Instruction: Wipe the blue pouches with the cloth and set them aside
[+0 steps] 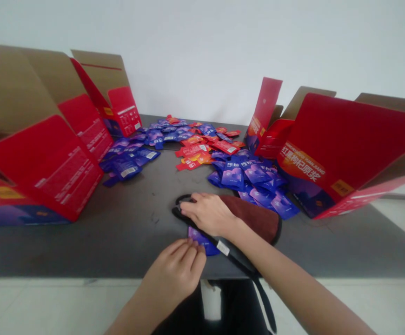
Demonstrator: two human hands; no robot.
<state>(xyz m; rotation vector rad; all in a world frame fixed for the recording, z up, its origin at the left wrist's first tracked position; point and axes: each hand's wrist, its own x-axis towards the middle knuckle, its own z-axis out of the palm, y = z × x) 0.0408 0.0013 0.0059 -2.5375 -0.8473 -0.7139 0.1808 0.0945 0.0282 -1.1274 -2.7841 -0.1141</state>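
Note:
My left hand [179, 265] is closed at the table's front edge, its fingertips pinching the near left corner of a purple-blue sachet [207, 245]. Part of that sachet is hidden beneath a brown cloth piece [254, 214] with black trim, a black strap and a small white label. My right hand [207, 211] lies over the left end of the cloth, fingers curled onto its black edge. One end of the strap hangs off the table toward my lap. What the cloth piece is, I cannot make out.
Purple-blue sachets [254, 172] and red-orange sachets [193, 151] lie heaped across the back and right of the grey table [132, 228]. Tall open red cartons [56, 172] stand on the left. More open cartons [335, 153] stand on the right, before a white wall.

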